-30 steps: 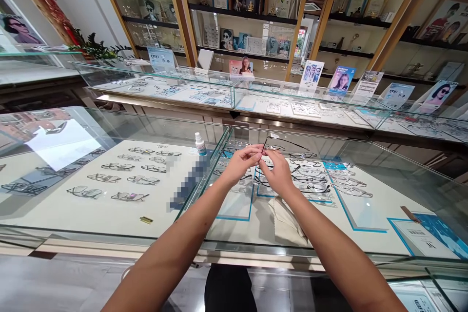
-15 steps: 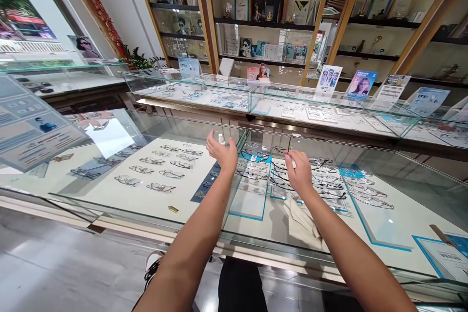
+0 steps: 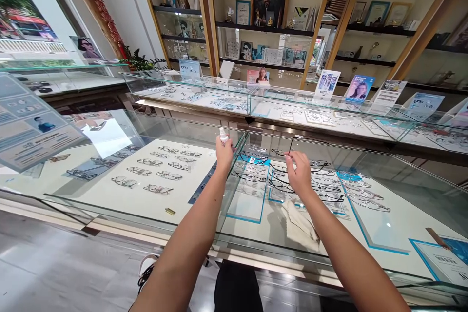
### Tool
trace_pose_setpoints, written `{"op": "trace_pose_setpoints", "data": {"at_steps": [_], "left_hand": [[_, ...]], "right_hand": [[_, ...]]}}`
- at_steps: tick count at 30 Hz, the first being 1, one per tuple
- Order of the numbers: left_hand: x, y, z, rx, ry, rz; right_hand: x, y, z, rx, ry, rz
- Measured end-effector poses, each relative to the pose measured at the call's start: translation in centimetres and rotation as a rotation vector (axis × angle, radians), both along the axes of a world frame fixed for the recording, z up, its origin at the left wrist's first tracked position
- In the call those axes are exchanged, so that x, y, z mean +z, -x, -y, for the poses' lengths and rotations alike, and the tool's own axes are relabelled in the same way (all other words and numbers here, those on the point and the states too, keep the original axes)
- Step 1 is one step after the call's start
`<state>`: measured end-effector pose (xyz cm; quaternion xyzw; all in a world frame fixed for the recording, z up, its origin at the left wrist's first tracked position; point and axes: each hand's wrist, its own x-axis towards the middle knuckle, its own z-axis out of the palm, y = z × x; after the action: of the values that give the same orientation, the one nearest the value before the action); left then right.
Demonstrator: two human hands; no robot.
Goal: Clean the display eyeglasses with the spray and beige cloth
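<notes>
My left hand (image 3: 224, 152) is closed round a small white spray bottle (image 3: 223, 133), whose white top sticks up above the fingers. It is over the glass display counter, near the divide between two panes. My right hand (image 3: 300, 170) pinches a pair of eyeglasses (image 3: 280, 152) by a thin dark temple that points upward; most of this pair is hidden or too small to make out. Below the right hand lie rows of dark-framed eyeglasses (image 3: 329, 187). A crumpled beige cloth (image 3: 298, 226) lies under my right wrist.
More eyeglasses (image 3: 159, 162) lie in rows on a white panel to the left. A gold clip-like piece (image 3: 170, 211) is near the front edge. A printed sign (image 3: 36, 124) leans at far left. Another glass counter (image 3: 278, 112) stands beyond, with shelves behind it.
My left hand, open with fingers spread beside the spray bottle before, has closed round it. My right hand keeps its pinch on the eyeglasses in nearly the same place.
</notes>
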<state>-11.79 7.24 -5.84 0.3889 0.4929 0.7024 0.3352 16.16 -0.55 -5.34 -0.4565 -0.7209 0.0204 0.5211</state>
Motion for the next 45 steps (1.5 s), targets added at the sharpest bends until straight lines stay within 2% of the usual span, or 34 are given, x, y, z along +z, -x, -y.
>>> {"op": "trace_pose_setpoints", "data": {"at_steps": [2,3,5,6,7,9,18,23,26,29,34,41,45], "left_hand": [[1.3,-0.9,0.9,-0.184,-0.016,0.071],[1.8,-1.4,1.4,-0.319,-0.019,0.130],[2.6,-2.2,2.4,-0.686,-0.024,0.326],[2.8,-2.5,2.8,-0.831,-0.021,0.406],[2.9,-2.8,3.2,-0.937,-0.016,0.469],[3.0,-3.2,3.6,-1.016,-0.005,0.514],[3.1,-3.8,3.7,-1.028,-0.019,0.408],[3.3,-4.9,4.4,-1.113,0.120,0.263],[3.0,-5.8,4.8,-1.134,0.144,0.186],[2.8,-6.4,5.1,-1.116,0.112,0.171],[2.7,-6.9,5.5,-1.100,0.080,0.168],[2.5,-7.5,5.4,-0.959,0.049,0.068],[2.2,-7.5,5.4,-0.919,0.040,-0.006]], "right_hand": [[0.3,0.0,0.1,0.003,0.003,-0.039],[0.4,0.0,0.1,0.007,0.004,-0.057],[0.5,0.1,0.2,0.017,0.005,-0.080],[0.5,0.1,0.2,0.021,0.004,-0.084],[0.5,0.2,0.3,0.024,0.003,-0.082],[0.6,0.3,0.4,0.031,-0.002,-0.076],[1.1,0.6,0.8,0.079,0.026,-0.072],[2.0,0.7,1.2,0.216,0.128,-0.150],[2.3,1.0,1.5,0.295,0.196,-0.189],[2.3,1.2,1.6,0.361,0.260,-0.210],[2.1,1.6,1.8,0.391,0.279,-0.173],[1.8,2.1,2.1,0.420,0.307,-0.122],[1.7,2.2,2.2,0.442,0.304,-0.112]]}}
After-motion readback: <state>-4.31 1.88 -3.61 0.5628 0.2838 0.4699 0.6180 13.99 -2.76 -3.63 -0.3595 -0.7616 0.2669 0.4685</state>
